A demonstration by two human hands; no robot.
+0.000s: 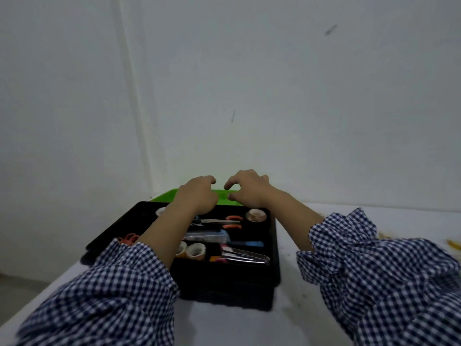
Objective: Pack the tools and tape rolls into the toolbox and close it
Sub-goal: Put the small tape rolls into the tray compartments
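The black toolbox (274, 248) stands open on the white table, its green lid (162, 196) lying back behind it. Inside lie orange-handled scissors (219, 221), a tape roll (256, 215) in the far right corner, two tape rolls (195, 250) near the front, a blue-handled tool (247, 243) and a metal stapler-like tool (245, 254). My left hand (199, 194) and my right hand (248, 189) reach over the box and hover at the lid, fingers loosely bent with nothing between them. My left forearm hides part of the tray.
A white wall rises right behind the lid. The table (311, 290) runs on to the right, where a yellowish object (452, 244) lies at the frame edge. The table's left edge drops to the floor (20, 288).
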